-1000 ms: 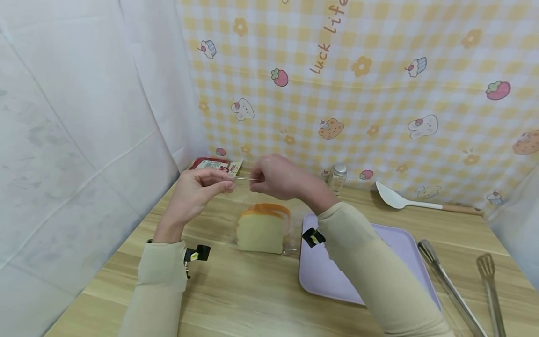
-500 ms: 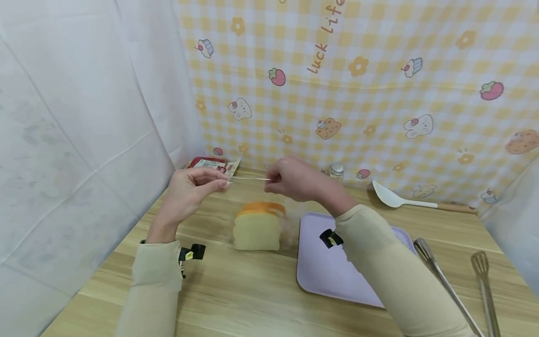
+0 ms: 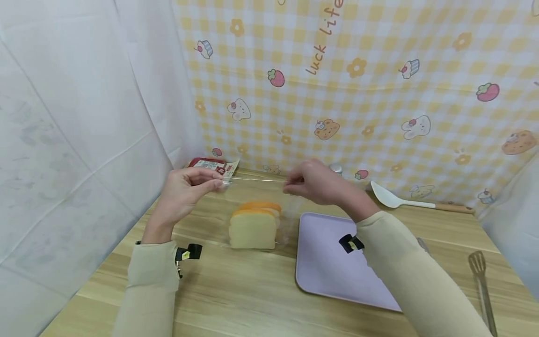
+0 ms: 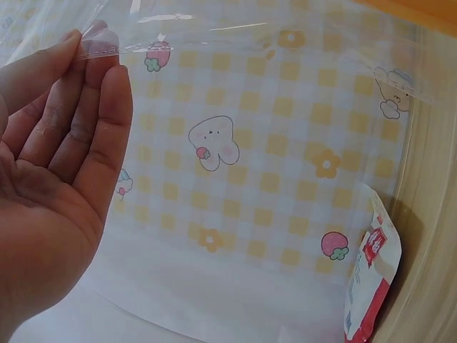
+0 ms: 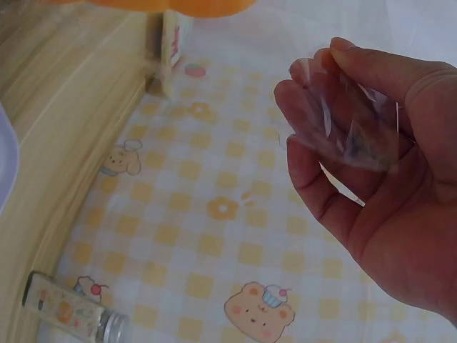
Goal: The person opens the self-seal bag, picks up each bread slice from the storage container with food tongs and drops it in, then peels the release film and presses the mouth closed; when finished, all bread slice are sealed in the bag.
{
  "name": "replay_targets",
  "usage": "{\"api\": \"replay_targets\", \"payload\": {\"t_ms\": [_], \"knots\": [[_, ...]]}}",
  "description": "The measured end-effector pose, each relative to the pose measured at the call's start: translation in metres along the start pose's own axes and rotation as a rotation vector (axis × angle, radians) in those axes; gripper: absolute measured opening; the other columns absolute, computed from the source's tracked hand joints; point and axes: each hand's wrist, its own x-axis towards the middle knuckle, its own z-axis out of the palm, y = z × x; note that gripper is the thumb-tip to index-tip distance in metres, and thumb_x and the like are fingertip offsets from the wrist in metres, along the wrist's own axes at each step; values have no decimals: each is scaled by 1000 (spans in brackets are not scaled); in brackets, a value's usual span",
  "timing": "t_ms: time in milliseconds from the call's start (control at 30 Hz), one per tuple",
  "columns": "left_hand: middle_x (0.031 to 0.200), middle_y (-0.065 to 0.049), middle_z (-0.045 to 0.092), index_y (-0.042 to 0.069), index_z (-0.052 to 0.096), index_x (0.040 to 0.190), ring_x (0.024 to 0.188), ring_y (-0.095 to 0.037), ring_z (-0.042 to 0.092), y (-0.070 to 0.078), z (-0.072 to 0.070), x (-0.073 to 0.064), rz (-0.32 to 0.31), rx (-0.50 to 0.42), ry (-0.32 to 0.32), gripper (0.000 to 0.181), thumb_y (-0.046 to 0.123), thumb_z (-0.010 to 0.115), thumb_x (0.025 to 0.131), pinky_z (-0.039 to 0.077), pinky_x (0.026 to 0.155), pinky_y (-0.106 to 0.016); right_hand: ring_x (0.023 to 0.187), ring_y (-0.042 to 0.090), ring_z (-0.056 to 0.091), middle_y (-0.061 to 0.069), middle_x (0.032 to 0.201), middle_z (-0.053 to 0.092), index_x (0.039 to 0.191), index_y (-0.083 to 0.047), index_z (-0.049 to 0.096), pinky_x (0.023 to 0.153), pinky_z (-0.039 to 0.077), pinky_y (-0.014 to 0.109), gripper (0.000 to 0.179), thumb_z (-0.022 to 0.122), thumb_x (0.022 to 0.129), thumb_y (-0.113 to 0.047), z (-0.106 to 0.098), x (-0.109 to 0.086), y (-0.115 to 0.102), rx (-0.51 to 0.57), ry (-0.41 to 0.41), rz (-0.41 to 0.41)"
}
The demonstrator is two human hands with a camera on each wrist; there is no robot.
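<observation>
A clear plastic bag is drawn flat between my two hands, its upper edge a thin straight line. My left hand pinches one corner between thumb and fingers; in the left wrist view that film shows a dashed seam. At the opposite corner my right hand pinches the bag with the thumb, and the right wrist view has loose film lying over the fingers. Pale bread slices with orange crust stand upright inside the bag, below and between the hands.
A lilac tray lies right of the bread, partly under the right forearm. Behind are a red-and-white packet and a glass shaker. A white spatula and a slotted metal utensil lie to the right.
My right hand has moved right, away from the left hand, which has shifted slightly left. The bag's edge between them has grown from a short strip to a wide stretch.
</observation>
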Motion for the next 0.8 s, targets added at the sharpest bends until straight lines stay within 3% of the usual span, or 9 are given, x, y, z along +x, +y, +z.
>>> {"api": "replay_targets", "payload": {"t_ms": [167,433,700,800], "knots": [[84,6,80,-9,76,106,77,-8,78,-1,-1,0,12,-25,-7,16,4,77,96,58,71,-19,74,11,68,-3,84,78,94,-13,83,69,56,31,13,73,101,-17,-2,-9,10,47,-1,48],[84,10,79,-8,75,105,77,-8,77,-2,-3,0,1,-32,7,16,5,78,95,58,71,-19,76,10,69,-2,83,78,94,-15,83,68,53,31,17,71,103,-22,-2,-22,25,163,34,124],[87,8,79,-17,71,107,77,-10,77,-3,-3,1,26,-108,18,17,-3,73,96,63,78,-23,85,18,76,0,86,80,101,-15,84,71,56,29,15,71,103,-22,6,-28,37,336,109,174],[87,9,79,-12,73,106,77,-9,77,-3,-3,1,34,-121,11,13,-3,73,96,63,79,-23,89,23,77,3,89,80,102,-12,84,77,61,31,15,71,103,-21,9,-30,41,424,124,182]]}}
